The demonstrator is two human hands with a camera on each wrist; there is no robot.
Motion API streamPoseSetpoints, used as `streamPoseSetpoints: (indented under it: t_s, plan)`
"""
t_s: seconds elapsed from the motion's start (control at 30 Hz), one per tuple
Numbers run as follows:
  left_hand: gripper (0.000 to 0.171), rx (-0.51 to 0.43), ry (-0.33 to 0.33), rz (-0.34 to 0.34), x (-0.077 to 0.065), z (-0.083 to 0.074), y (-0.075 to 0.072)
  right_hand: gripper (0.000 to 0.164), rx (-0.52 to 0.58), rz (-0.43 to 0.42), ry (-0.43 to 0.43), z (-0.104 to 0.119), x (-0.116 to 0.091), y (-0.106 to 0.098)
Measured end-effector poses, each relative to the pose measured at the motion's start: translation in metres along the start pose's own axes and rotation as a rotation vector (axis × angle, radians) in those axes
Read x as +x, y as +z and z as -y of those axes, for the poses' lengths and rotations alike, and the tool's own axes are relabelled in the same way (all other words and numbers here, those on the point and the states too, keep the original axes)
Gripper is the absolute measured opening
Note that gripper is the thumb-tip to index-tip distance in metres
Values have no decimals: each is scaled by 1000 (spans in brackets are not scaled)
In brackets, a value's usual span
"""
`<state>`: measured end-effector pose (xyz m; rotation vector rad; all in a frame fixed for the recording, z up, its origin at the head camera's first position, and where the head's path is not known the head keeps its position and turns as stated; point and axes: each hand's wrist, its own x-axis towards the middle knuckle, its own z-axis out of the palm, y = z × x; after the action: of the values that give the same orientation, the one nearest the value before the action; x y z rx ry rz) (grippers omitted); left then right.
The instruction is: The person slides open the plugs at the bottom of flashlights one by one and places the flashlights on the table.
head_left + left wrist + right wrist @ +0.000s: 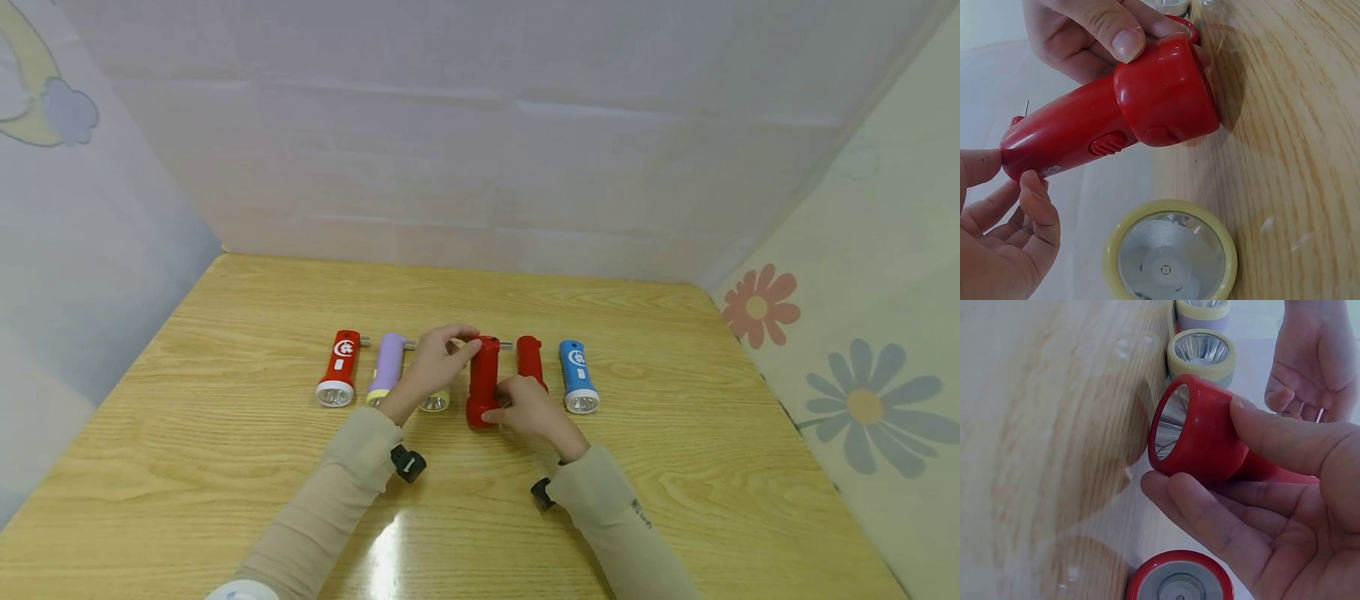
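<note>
Both hands are on one red flashlight [483, 379], its head end toward me in the head view. My left hand [435, 362] pinches the tail end between thumb and fingers. My right hand [528, 407] holds the head end, thumb on one side and fingers on the other, as the right wrist view shows. A metal prong [506, 345] sticks out sideways near the tail. On its body a ribbed red switch [1108, 144] shows in the left wrist view. The flashlight is tilted, its lens rim close to the tabletop; whether it touches cannot be told.
Other flashlights line the wooden table [465, 533]: a red one with a white rim [336, 367], a purple one [389, 362], a yellow-rimmed one [435, 402] partly behind my left hand, a red one [529, 357] by my right hand, and a blue one [576, 371].
</note>
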<state>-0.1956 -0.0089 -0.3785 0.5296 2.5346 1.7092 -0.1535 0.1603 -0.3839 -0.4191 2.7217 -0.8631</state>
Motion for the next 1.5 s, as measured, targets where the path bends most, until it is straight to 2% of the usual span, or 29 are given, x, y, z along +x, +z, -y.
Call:
streamPoseSetpoints:
  t_s: [0.57,0.83,1.23,1.5]
  plan:
    - [29,-32,-14,25,0,5,3,21,9,-5,30,-1,-2,1]
    - [37,-58,-34,39,0,5,7,23,14,-40,41,3,-5,3]
    - [45,-31,-35,33,1,7,8,30,61,-120,7,3,-7,10]
    - [48,-19,-48,30,1,9,8,32,67,-136,8,3,-6,11]
